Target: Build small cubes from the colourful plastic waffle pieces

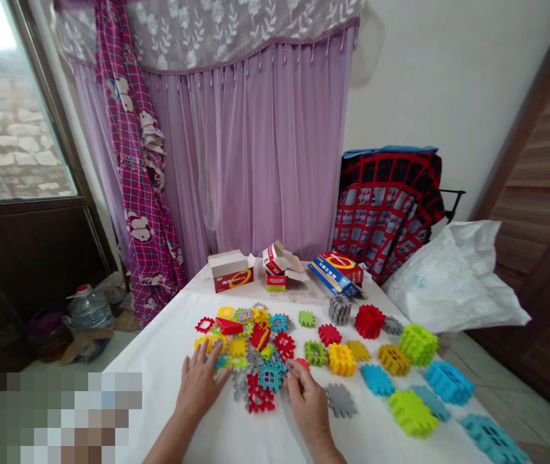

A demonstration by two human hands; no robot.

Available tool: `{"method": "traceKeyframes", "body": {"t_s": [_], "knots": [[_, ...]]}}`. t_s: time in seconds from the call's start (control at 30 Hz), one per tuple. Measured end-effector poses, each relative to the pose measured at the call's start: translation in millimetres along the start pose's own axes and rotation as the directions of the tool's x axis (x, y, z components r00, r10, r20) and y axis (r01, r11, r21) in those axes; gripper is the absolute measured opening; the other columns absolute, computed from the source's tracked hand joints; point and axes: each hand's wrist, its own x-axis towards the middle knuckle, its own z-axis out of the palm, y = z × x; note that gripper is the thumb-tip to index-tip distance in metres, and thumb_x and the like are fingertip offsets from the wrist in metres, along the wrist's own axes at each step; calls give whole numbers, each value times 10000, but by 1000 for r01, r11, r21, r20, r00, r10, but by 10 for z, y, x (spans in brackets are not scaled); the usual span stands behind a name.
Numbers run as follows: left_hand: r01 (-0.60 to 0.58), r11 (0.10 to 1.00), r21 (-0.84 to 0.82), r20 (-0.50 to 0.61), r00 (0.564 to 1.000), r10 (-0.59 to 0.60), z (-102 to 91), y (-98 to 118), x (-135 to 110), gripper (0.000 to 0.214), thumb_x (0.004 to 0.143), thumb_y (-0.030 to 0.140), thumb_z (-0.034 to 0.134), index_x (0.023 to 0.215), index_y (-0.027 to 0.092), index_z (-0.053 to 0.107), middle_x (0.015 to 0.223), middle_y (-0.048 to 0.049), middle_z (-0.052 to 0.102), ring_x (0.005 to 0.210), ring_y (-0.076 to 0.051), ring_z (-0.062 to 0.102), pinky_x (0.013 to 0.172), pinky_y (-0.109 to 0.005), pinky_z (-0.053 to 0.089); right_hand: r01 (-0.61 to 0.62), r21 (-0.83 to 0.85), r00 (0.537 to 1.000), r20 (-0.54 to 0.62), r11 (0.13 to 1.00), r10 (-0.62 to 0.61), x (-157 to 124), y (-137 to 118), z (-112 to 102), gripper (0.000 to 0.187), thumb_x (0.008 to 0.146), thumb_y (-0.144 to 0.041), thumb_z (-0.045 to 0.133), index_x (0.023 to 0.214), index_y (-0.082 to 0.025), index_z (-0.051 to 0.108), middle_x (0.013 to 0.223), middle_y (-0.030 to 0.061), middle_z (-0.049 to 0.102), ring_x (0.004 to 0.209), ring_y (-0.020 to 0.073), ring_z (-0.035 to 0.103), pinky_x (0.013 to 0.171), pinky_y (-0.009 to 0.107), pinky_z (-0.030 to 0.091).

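My left hand (200,381) lies with its fingers spread over the near left side of a loose heap of plastic interlocking tiles, beside a yellow tile (237,348). My right hand (308,398) is curled at the heap's right edge, thumb and forefinger drawn together. Whatever is between those fingertips is too small or hidden to make out. Close to them are a blue window-shaped tile (269,378) and a red tile (259,398) with cut-outs. A grey stack of square tiles (341,400) lies just right of my right hand.
Sorted stacks cover the table's right side, among them yellow (341,359), red (369,321), lime green (413,412) and blue (449,381). Cardboard boxes (234,277) stand along the back edge of the white-covered table. A white sack (453,283) bulges beyond the right edge.
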Motion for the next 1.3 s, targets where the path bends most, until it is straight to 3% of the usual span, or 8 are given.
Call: {"method": "traceKeyframes", "body": {"t_s": [0.23,0.4,0.53,0.7,0.8,0.87,1.07,1.3], "knots": [[-37,998,-48,4,999,38,-61,5,-9,429,911,404,481,1309,292,593,1486,-123,483,1392,-302,404,1125,-553,272,82,-75,996,-33,994,-85,116,-65,97,369,871,-391,468,979,-172,745,686,50,736,550,159,664,560,208,528],[-87,991,-107,-138,988,71,-50,-102,4,367,924,383,461,1243,295,620,1479,-103,489,1382,-280,412,1113,-543,303,147,-93,987,-53,985,-153,260,-122,204,371,883,-367,442,954,-167,746,696,51,734,569,157,669,589,214,534],[-203,977,-68,-182,965,188,-155,-40,193,417,919,364,470,1319,293,562,1490,-96,480,1393,-273,390,1147,-542,238,149,-77,988,-13,986,-151,271,-131,196,362,895,-359,449,956,-163,747,646,37,713,525,143,646,554,199,518],[-285,958,-8,-41,958,285,-351,220,655,495,883,348,520,1368,249,522,1494,-117,476,1406,-303,367,1153,-565,194,147,-58,989,0,987,-147,252,-152,172,349,900,-351,452,944,-178,752,615,27,697,499,141,630,545,201,516],[-334,942,-10,53,941,334,-468,269,875,283,871,331,549,1118,286,679,1191,-53,715,1174,-259,604,1142,-528,239,128,-45,992,8,991,-128,253,-156,184,344,898,-351,454,939,-184,752,609,23,695,491,136,622,545,199,516],[-354,935,-9,88,931,354,-569,234,971,230,900,351,506,1008,292,701,1019,-12,763,1010,-213,673,1113,-456,306,113,-36,994,7,993,-113,256,-152,192,343,899,-355,455,933,-188,752,615,23,698,489,134,618,543,199,516],[-259,961,94,53,966,255,-852,-6,1119,331,924,402,437,1086,234,671,1075,-83,734,1023,-247,646,956,-361,425,84,-23,996,10,996,-83,271,-138,182,339,901,-360,456,934,-190,748,612,25,698,485,138,615,542,207,517],[-85,967,241,96,993,63,-739,-261,1039,316,911,380,444,1016,209,687,999,-106,731,895,-249,684,781,-334,466,93,-16,996,-11,996,-93,274,-136,184,340,894,-362,460,921,-183,747,614,27,693,482,135,613,553,205,517]]}}
